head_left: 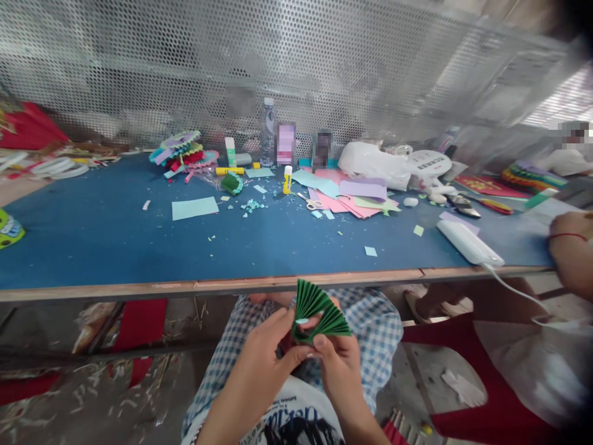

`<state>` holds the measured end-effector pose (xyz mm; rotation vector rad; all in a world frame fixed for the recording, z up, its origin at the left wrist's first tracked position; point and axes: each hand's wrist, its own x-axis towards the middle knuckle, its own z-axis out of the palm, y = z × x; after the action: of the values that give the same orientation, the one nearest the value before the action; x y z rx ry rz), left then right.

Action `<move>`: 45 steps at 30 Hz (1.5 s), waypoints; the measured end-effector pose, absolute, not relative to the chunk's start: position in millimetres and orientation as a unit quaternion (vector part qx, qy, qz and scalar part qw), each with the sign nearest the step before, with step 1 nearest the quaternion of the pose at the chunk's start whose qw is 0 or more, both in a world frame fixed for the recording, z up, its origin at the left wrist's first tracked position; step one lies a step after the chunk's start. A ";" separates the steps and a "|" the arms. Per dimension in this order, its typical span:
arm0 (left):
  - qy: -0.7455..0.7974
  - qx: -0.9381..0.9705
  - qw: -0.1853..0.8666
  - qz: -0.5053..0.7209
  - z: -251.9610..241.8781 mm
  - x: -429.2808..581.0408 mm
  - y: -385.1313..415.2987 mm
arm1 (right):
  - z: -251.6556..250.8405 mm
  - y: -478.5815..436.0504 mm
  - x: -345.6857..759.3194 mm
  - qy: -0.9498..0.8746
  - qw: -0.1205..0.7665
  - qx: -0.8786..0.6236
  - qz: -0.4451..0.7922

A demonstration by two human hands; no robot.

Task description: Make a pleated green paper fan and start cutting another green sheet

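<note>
A pleated green paper fan point(319, 306) is held over my lap, just in front of the table's edge, its folds spread upward and to the right. My left hand point(273, 346) grips its left side with the thumb at the lower folds. My right hand point(340, 358) pinches the lower right part between thumb and fingers. Some fingertips are hidden behind the paper. A small pale blue bit shows near the fan's inner folds; I cannot make out whether it is paper or a fingernail.
On the blue table point(278, 247) lie a light blue sheet point(195, 208), scissors point(309, 201), a yellow glue stick point(287, 180), coloured papers point(364, 188) and a white power bank point(469, 242) with a cable. Behind them stands a water bottle point(267, 133). Another person's arm point(572, 250) rests at right.
</note>
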<state>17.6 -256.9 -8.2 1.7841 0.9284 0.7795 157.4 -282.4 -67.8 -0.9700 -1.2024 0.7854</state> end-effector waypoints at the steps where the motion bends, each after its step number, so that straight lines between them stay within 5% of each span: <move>1: 0.379 0.734 0.466 0.317 -10.0 18.1 -256.7 | -69.4 -281.7 158.1 -0.528 0.646 -0.429 0.347; 8: 0.382 0.744 0.435 0.334 -12.7 22.7 -259.4 | -75.0 -282.2 158.6 -0.521 0.647 -0.406 0.382; 15: 0.376 0.761 0.405 0.340 -15.3 21.8 -262.5 | -67.0 -280.4 165.4 -0.542 0.661 -0.442 0.273; 31: 0.392 0.649 0.554 0.344 -14.0 27.3 -268.1 | -48.4 -285.2 167.3 -0.534 0.704 -0.427 0.194; 45: 0.402 0.744 0.414 0.336 -24.0 26.7 -270.5 | -42.7 -270.5 169.5 -0.513 0.687 -0.411 0.310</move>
<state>26.7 -270.5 -24.0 1.8707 1.0115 0.8445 169.5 -270.5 -42.7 -0.9200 -1.1479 0.6944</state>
